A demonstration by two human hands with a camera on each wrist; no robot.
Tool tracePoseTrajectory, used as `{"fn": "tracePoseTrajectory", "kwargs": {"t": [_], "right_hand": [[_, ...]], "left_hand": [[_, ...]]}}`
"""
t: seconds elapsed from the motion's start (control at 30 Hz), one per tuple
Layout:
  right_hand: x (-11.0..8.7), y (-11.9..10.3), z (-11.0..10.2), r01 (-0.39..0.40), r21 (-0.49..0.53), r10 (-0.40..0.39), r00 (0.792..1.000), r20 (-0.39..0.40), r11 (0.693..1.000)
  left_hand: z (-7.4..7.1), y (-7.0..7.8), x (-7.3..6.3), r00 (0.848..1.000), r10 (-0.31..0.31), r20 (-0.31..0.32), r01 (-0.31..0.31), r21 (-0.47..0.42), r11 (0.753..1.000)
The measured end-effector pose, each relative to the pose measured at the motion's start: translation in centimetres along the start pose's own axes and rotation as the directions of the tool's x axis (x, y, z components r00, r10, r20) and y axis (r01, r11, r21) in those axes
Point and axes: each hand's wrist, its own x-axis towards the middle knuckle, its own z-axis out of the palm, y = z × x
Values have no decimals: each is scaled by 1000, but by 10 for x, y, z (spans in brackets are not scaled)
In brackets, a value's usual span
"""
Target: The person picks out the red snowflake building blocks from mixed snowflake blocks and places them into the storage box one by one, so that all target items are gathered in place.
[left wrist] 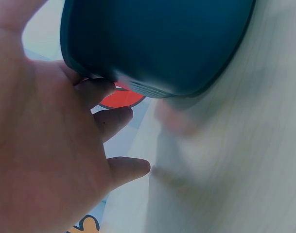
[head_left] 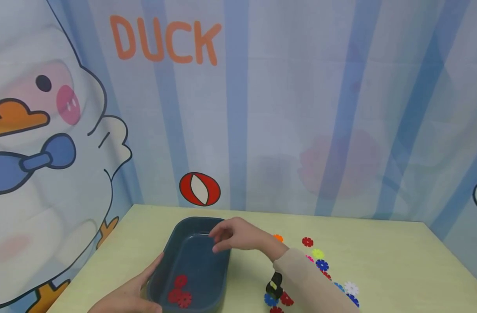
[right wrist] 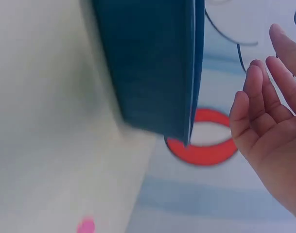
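Note:
A dark blue-green plastic bin [head_left: 201, 261] stands on the table, with three red notched discs [head_left: 180, 280] lying together at its near end. At the bin's near left corner is my left hand [head_left: 130, 291], index finger stretched along the outer wall and thumb by the near end. In the left wrist view the fingers of that hand [left wrist: 55, 136] are spread beside the bin's wall [left wrist: 152, 43]. Above the bin's right rim hovers my right hand [head_left: 240, 234], fingers loosely bent, nothing between them. The right wrist view shows this hand [right wrist: 269, 116] beside the bin's edge, also holding nothing.
Right of the bin, notched plastic discs lie scattered, among them a red one [head_left: 307, 241], a yellow one [head_left: 318, 253], a dark blue one [head_left: 322, 265] and a white one [head_left: 351, 287]. A small black object [head_left: 275, 285] shows beside the right sleeve. A printed curtain [head_left: 277, 108] hangs behind the table.

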Motion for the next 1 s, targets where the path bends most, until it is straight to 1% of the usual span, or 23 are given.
{"fn": "tracePoseTrajectory", "kwargs": {"t": [0.03, 0.17, 0.23, 0.4, 0.57, 0.7, 0.87, 1.0], "right_hand": [[-3, 2, -6, 6, -18, -7, 1000, -14, 1000], [-15, 12, -26, 10, -97, -17, 997, -73, 995], [-20, 18, -34, -13, -125, -1, 994, -108, 992], [-32, 36, -51, -73, -149, 44, 981, -188, 986], [-46, 61, -67, -126, -140, 87, 962, -257, 982], [-60, 79, -76, -174, -137, 124, 941, -316, 975], [-76, 98, -82, -217, -103, 164, 912, -375, 971], [-85, 110, -85, -250, -88, 196, 896, -397, 964]], "left_hand": [[0, 0, 0, 1000, 1, -2, -1, 10, 1000], [1, 0, 0, 1000, -9, -3, 9, -7, 1000], [1, 0, 0, 1000, -12, 0, 12, -16, 1000], [1, 1, -1, 1000, -8, 7, 8, -15, 1000], [0, 3, -1, 1000, -13, -12, 13, 19, 1000], [1, 3, -1, 1000, -13, -20, 14, 28, 1000], [1, 2, -1, 1000, -11, -21, 11, 25, 1000], [0, 3, 0, 999, 16, -28, -14, 70, 997]]}}
